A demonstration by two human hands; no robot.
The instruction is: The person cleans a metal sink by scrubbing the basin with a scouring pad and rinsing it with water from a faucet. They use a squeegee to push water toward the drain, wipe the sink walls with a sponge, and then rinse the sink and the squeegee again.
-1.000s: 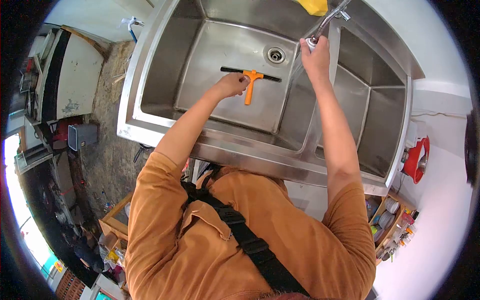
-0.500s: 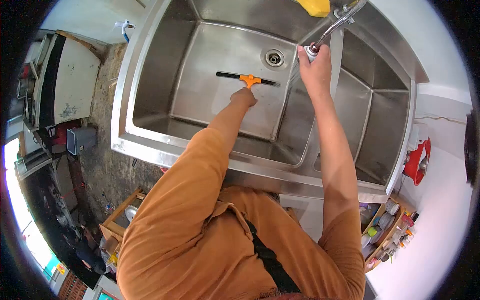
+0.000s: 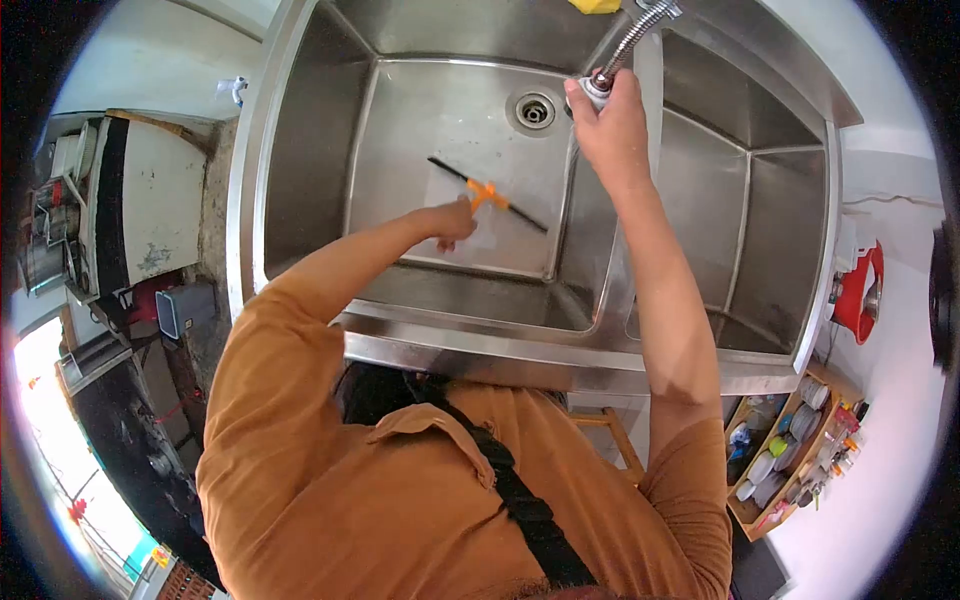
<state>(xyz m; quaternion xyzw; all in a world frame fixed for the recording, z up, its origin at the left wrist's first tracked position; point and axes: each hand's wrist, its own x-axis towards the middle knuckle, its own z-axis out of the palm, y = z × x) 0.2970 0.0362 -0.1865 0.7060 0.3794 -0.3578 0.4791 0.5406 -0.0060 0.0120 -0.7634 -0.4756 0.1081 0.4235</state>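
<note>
My left hand (image 3: 452,222) is closed around the handle of an orange squeegee (image 3: 489,195) over the floor of the larger steel sink basin (image 3: 450,110). The squeegee's long black blade slants from upper left to lower right. In my right hand (image 3: 617,130) is a white spray head (image 3: 597,92) on a flexible metal hose (image 3: 628,42), held near the divider between the two basins. The round drain (image 3: 534,111) lies just left of that hand. Small wet spots show on the basin floor.
A second basin (image 3: 700,200) adjoins on the right. Something yellow (image 3: 596,5) sits at the sink's back edge. A red bowl-like item (image 3: 858,295) and a wooden rack (image 3: 790,450) with dishes are at the right. A grey bin (image 3: 187,309) stands on the left.
My left hand has moved left and toward me, turning the squeegee from nearly level to a slant. The spray head stays in my right hand, and the view has shifted slightly.
</note>
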